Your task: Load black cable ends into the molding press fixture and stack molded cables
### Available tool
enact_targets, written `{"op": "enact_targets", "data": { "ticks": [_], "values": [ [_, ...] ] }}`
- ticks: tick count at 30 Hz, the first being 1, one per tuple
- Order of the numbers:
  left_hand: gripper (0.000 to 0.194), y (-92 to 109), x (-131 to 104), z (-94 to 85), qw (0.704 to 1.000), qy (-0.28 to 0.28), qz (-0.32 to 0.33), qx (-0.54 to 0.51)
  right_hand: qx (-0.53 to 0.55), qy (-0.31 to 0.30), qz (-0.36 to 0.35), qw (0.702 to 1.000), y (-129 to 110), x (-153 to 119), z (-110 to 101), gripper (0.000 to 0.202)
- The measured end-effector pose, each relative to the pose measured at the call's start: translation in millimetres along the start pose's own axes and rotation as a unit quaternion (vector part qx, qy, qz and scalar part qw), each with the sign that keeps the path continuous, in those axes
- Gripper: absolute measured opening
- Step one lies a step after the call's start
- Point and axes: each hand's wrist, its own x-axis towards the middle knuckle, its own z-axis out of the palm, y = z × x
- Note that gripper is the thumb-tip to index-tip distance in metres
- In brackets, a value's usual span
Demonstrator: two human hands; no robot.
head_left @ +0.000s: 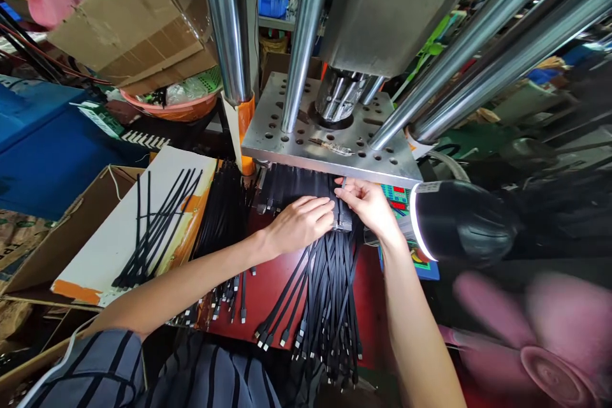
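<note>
A bundle of black cables [335, 293] with metal plug ends fans out towards me across the red work surface [272, 274]. Its upper end runs to a small metal block [342, 224] just below the press plate [329, 156]. My left hand [306, 223] lies beside that block, fingers curled and pressed together at the cables' upper end; what they grip is hidden. My right hand [367, 201] is at the plate's front edge, thumb and fingers pinched on something too small to name. Behind my left hand is a row of black flat pieces [296, 183], partly under the plate.
More black cables [220, 217] are piled at the left, and several lie on a white board [143, 223]. Steel columns [224, 25] rise around the press. At the right are a black lamp-like cylinder [463, 223] and a spinning pink fan [545, 344]. A cardboard box [138, 19] sits upper left.
</note>
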Motion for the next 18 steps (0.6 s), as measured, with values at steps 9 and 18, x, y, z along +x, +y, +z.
{"op": "enact_targets", "data": {
  "ticks": [9,18],
  "values": [
    [0.054,21,-5,-1.5,0.996,-0.039,-0.049,0.058,-0.029,0.020,-0.010,0.999,2,-2,2,0.047],
    [0.047,29,-3,-6.6,0.994,-0.049,-0.076,0.062,-0.076,0.040,-0.025,0.996,3,-4,4,0.044]
  ]
}}
